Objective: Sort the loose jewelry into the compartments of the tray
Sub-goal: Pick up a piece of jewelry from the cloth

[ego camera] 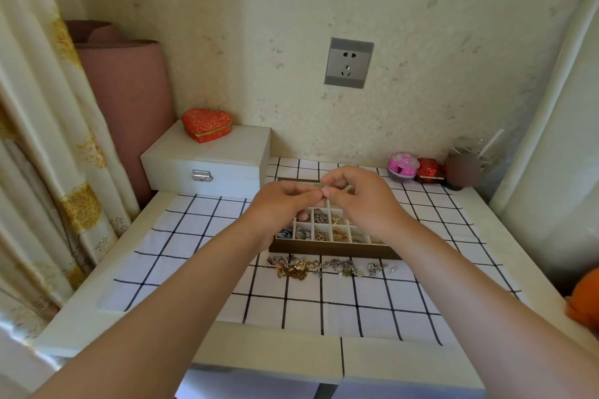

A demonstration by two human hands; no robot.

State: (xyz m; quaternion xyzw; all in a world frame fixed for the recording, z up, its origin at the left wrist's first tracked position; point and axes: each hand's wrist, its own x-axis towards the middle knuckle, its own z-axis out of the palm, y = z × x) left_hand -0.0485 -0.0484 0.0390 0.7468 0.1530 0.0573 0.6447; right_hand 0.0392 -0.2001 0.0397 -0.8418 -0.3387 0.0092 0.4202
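Head view: left hand (285, 204) and right hand (359, 201) meet, fingers (311, 195) pinching a small piece (322, 188) — tray (334, 250) directly beneath, loose jewelry (317, 266) toward the counter's (90, 329) front edge.

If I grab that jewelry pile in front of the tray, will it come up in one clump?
Probably partly. The jewelry pile looks tangled, so chains may dangle floppily and drag neighbours. The tiny pieces at its right end lie apart and would likely stay on the cloth.

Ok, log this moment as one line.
left hand, right hand: pinching unidentifiable small piece over wooden compartment tray | loose gold-and-silver jewelry: heaped on checked cloth before tray
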